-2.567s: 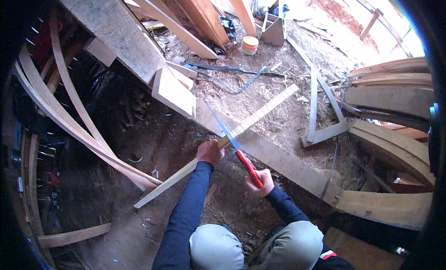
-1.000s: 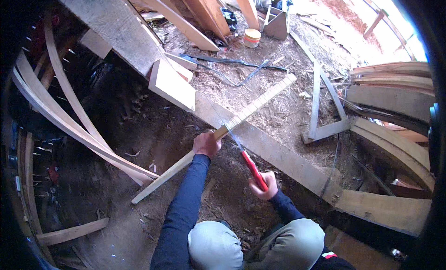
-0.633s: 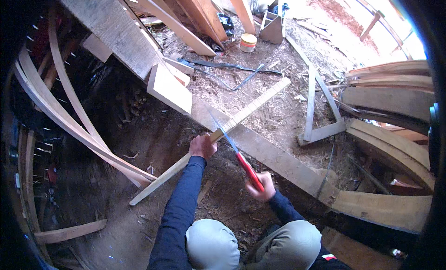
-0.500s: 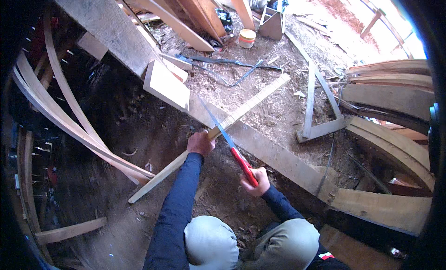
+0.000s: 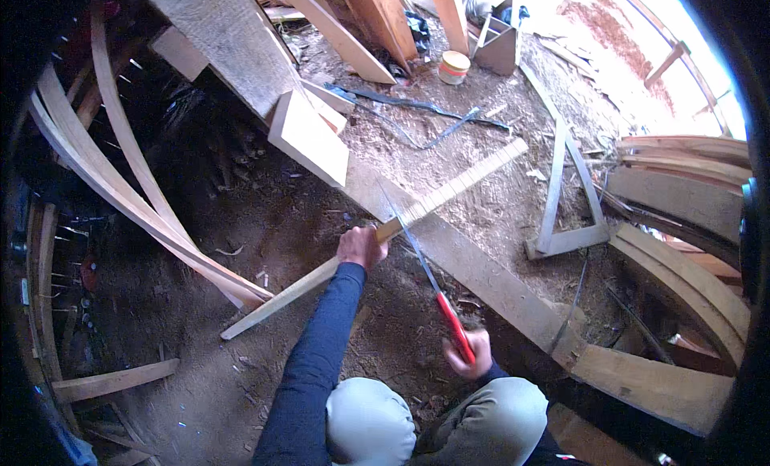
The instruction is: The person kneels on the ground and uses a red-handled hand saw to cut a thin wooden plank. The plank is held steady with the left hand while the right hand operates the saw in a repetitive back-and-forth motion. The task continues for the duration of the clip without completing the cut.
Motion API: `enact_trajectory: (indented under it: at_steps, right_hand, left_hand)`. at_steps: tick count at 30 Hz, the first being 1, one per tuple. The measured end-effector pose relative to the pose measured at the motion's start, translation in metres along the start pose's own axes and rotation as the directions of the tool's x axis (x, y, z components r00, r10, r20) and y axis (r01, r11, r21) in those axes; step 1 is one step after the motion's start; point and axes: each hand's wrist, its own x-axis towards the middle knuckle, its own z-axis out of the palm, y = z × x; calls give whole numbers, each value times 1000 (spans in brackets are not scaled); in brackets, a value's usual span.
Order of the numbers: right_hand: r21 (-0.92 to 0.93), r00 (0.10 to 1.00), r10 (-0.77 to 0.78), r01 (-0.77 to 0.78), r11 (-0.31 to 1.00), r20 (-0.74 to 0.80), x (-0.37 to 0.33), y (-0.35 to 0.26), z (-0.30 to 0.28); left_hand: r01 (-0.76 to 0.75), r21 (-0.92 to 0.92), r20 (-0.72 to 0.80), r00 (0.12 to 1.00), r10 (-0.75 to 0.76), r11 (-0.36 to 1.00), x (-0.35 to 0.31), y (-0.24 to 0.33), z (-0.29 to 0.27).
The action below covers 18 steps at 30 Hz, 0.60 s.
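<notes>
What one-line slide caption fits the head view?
Left hand steadies a long wooden slat across a heavy plank while right hand works a red-handled saw on it.

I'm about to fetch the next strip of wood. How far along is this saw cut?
Done: the wooden strip lies across the thick beam, braced by the left hand. In hand: the right hand works the red-handled saw, its blade meeting the strip beside that hand. Left: the strip looks unbroken; cut depth can't be judged.
</notes>
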Motion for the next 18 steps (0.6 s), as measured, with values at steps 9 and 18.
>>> enact_trajectory:
  at_steps: [9, 18]
  right_hand:
    - [19, 999, 12, -11, 1000, -49, 67, 6, 18]
    - [-11, 998, 62, -62, 998, -9, 50, 9, 6]
  left_hand:
    - [-16, -29, 9, 1000, 16, 999, -1, -4, 10]
    - [-44, -14, 30, 999, 44, 999, -2, 0, 18]
